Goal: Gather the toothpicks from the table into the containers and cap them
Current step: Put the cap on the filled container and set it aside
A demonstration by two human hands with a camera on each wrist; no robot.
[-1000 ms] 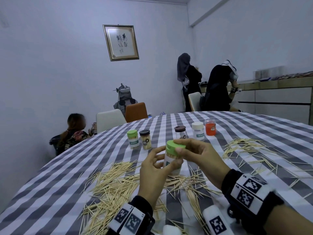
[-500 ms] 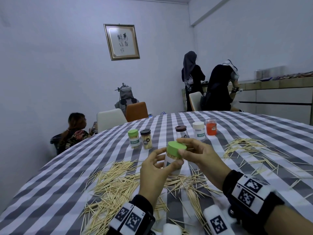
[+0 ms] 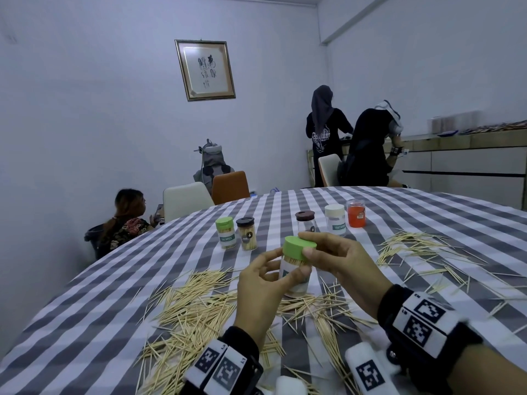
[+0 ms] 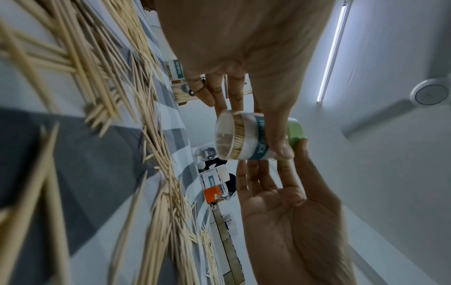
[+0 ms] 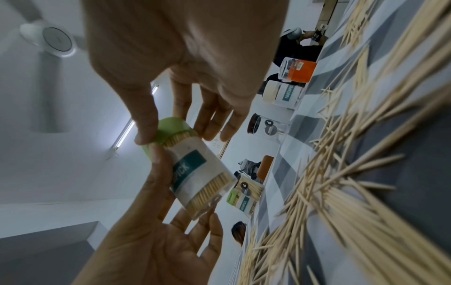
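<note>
Fingers [image 3: 309, 253] of right hand [image 3: 346, 269] pinch green cap [image 3: 298, 248] from the side; left hand [image 3: 263, 289] wraps jar [image 3: 295, 276] body just below. Jar full of toothpicks, held above bench [image 3: 119, 295], long axis near upright, tipped slightly. Cap sits on jar mouth; seating judged incomplete. Loose toothpicks [image 3: 194, 303] lie below both hands.

Right hand [image 5: 185, 63] pinching green cap [image 5: 168, 129] on jar [image 5: 195, 173] packed with toothpicks; left hand [image 5: 146, 241] gripping jar body. Beyond, loose toothpicks [image 5: 354, 154] strewn over checked cloth [image 5: 402, 192], capped jars [image 5: 283, 94] standing in a row. Ceiling fan [image 5: 56, 40] overhead.
</note>
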